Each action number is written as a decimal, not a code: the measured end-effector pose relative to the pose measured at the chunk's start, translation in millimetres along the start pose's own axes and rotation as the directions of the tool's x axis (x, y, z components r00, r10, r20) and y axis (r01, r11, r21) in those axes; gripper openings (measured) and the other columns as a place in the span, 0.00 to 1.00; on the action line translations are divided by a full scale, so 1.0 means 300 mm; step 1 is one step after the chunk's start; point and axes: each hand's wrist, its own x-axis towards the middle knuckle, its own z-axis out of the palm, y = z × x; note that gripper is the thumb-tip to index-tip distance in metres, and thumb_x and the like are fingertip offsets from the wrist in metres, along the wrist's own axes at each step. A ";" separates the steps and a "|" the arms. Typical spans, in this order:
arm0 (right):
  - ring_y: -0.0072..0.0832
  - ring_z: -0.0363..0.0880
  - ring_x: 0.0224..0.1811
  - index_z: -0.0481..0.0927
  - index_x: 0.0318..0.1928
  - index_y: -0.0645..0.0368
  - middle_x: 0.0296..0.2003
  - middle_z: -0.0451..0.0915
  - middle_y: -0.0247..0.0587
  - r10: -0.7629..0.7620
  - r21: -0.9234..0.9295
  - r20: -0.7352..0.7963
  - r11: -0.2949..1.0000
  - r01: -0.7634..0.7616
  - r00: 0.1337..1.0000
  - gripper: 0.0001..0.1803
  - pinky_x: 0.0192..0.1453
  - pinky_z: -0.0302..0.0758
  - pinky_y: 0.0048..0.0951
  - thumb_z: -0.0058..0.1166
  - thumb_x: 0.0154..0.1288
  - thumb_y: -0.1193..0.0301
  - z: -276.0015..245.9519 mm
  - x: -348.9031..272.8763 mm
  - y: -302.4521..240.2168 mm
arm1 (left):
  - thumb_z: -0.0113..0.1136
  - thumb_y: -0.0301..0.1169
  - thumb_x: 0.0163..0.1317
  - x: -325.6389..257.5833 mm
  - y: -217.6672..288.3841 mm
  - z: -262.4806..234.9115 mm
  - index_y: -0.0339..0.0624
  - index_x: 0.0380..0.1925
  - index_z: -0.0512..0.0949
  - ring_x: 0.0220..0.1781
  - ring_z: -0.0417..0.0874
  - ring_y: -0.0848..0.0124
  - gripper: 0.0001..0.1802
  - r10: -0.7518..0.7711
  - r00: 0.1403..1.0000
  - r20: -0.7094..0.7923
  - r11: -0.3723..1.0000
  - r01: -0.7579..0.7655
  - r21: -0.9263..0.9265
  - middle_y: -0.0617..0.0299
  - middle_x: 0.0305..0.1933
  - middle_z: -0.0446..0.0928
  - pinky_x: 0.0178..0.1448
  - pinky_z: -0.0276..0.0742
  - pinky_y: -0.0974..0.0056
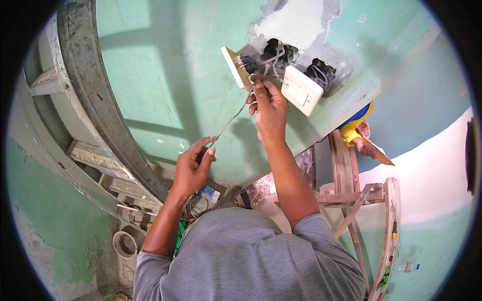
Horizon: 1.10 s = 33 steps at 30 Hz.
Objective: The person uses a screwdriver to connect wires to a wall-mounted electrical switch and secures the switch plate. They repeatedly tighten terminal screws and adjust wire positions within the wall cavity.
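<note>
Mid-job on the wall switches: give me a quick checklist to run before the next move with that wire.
1. Left hand pinches the lower end of the thin wire: ok.
2. Right hand holds the wire's upper end at the beige switch plate: ok.
3. Beige plate hangs out of the wall box, wiring exposed: ok for access.
4. White switch plate seated: not ok, it hangs loose.
5. Power off: cannot tell.
6. Another person's hand is beyond the wall's edge, apart from the wiring: ok.
</note>
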 end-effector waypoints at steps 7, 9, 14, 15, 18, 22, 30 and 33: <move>0.15 0.78 0.32 0.83 0.58 0.60 0.40 0.86 0.35 0.046 -0.037 0.030 0.998 -0.045 0.998 0.16 0.28 0.68 0.17 0.54 0.82 0.62 0.024 -0.003 -0.012 | 0.58 0.34 0.80 -0.001 0.047 0.039 0.38 0.60 0.84 0.32 0.77 0.82 0.17 0.010 0.997 -0.082 1.000 -0.008 0.024 0.69 0.28 0.79 0.38 0.73 0.71; 0.16 0.79 0.32 0.82 0.59 0.61 0.41 0.86 0.36 0.037 0.030 0.071 0.999 -0.040 0.997 0.16 0.29 0.69 0.18 0.53 0.83 0.63 0.004 0.001 0.003 | 0.59 0.34 0.79 0.007 0.054 0.052 0.38 0.60 0.85 0.30 0.76 0.83 0.16 0.008 0.995 -0.098 1.000 -0.007 0.012 0.69 0.26 0.79 0.35 0.73 0.71; 0.19 0.80 0.35 0.80 0.63 0.61 0.42 0.86 0.38 0.055 0.070 0.146 0.995 -0.065 0.988 0.18 0.31 0.70 0.18 0.52 0.82 0.66 -0.031 -0.011 0.002 | 0.60 0.36 0.79 0.020 0.054 0.067 0.38 0.60 0.85 0.22 0.73 0.85 0.18 -0.096 0.994 -0.051 0.989 0.089 -0.117 0.69 0.25 0.80 0.28 0.70 0.73; 0.20 0.79 0.36 0.80 0.63 0.62 0.42 0.85 0.38 0.061 0.059 0.155 0.996 -0.071 0.986 0.18 0.31 0.70 0.18 0.52 0.81 0.66 -0.038 -0.013 0.001 | 0.60 0.36 0.79 0.021 0.057 0.073 0.38 0.60 0.85 0.21 0.73 0.85 0.18 -0.111 0.993 -0.050 0.984 0.103 -0.148 0.68 0.26 0.81 0.26 0.70 0.73; 0.20 0.79 0.37 0.79 0.65 0.62 0.43 0.85 0.37 0.052 0.004 0.179 0.999 -0.053 0.982 0.19 0.32 0.70 0.18 0.55 0.80 0.66 -0.035 -0.016 -0.009 | 0.60 0.37 0.79 0.029 0.076 0.074 0.38 0.60 0.85 0.20 0.75 0.84 0.18 -0.144 0.989 -0.042 0.967 0.132 -0.218 0.66 0.27 0.82 0.23 0.70 0.74; 0.20 0.78 0.39 0.77 0.66 0.63 0.44 0.84 0.36 0.056 -0.027 0.179 0.998 -0.052 0.982 0.21 0.33 0.71 0.19 0.56 0.79 0.67 -0.036 -0.011 -0.033 | 0.61 0.37 0.79 0.044 0.094 0.061 0.38 0.62 0.83 0.20 0.78 0.83 0.19 -0.198 0.980 0.012 0.931 0.192 -0.311 0.65 0.29 0.83 0.22 0.71 0.75; 0.20 0.77 0.40 0.78 0.65 0.62 0.44 0.84 0.35 0.037 0.078 0.144 0.996 -0.048 0.989 0.18 0.35 0.71 0.21 0.55 0.81 0.69 -0.017 -0.003 -0.020 | 0.61 0.37 0.79 0.083 0.117 0.018 0.38 0.63 0.82 0.20 0.79 0.82 0.19 -0.193 0.977 0.091 0.890 0.213 -0.403 0.64 0.29 0.84 0.22 0.71 0.76; 0.19 0.76 0.39 0.78 0.66 0.62 0.44 0.83 0.34 0.026 0.079 0.120 0.996 -0.036 0.992 0.18 0.35 0.71 0.21 0.54 0.81 0.70 0.000 -0.003 -0.021 | 0.61 0.36 0.79 0.090 0.131 0.005 0.38 0.63 0.82 0.20 0.79 0.82 0.19 -0.190 0.978 0.091 0.898 0.210 -0.386 0.64 0.29 0.83 0.22 0.71 0.76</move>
